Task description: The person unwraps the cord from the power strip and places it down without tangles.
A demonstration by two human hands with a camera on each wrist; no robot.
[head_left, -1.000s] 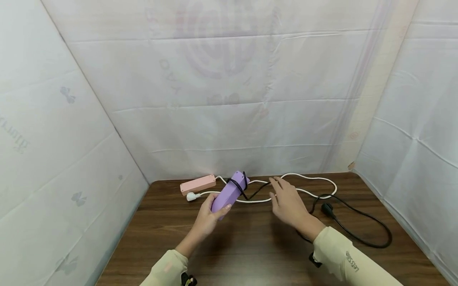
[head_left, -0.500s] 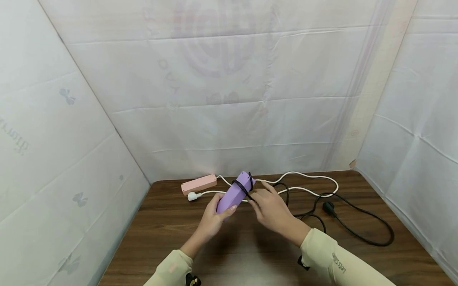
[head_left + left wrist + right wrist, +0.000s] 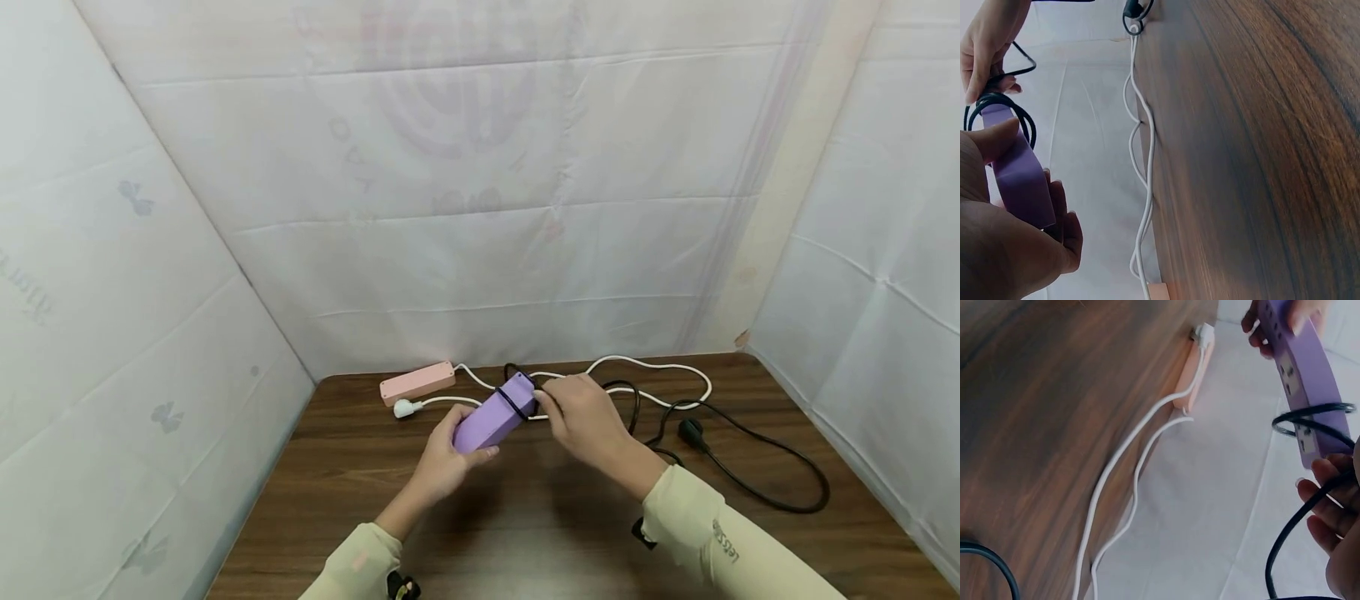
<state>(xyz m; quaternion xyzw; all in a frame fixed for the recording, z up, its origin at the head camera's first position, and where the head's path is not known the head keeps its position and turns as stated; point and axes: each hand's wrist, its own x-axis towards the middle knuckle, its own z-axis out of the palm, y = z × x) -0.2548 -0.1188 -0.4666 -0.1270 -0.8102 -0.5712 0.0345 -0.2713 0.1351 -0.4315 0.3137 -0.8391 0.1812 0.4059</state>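
My left hand (image 3: pixel 441 457) grips a purple power strip (image 3: pixel 491 423) near its lower end and holds it tilted above the table. Black cord (image 3: pixel 1313 419) loops around the strip's far end, and outlets show on its side in the right wrist view. At that end, my right hand (image 3: pixel 588 421) pinches the black cord with curled fingers, right beside the strip's tip. From there the cord trails down to the table on the right, ending in a black plug (image 3: pixel 692 433).
A pink power strip (image 3: pixel 417 383) lies at the table's back edge. Its white cord (image 3: pixel 667 365) snakes rightward behind my hands, with a white plug (image 3: pixel 405 408) close in front of the strip. White sheeting (image 3: pixel 450 250) rises behind and at both sides of the wooden table (image 3: pixel 337 517).
My right hand has moved in to the strip's far end, drawing the black cord around it. The purple strip has tilted slightly flatter, and my left hand keeps its grip.
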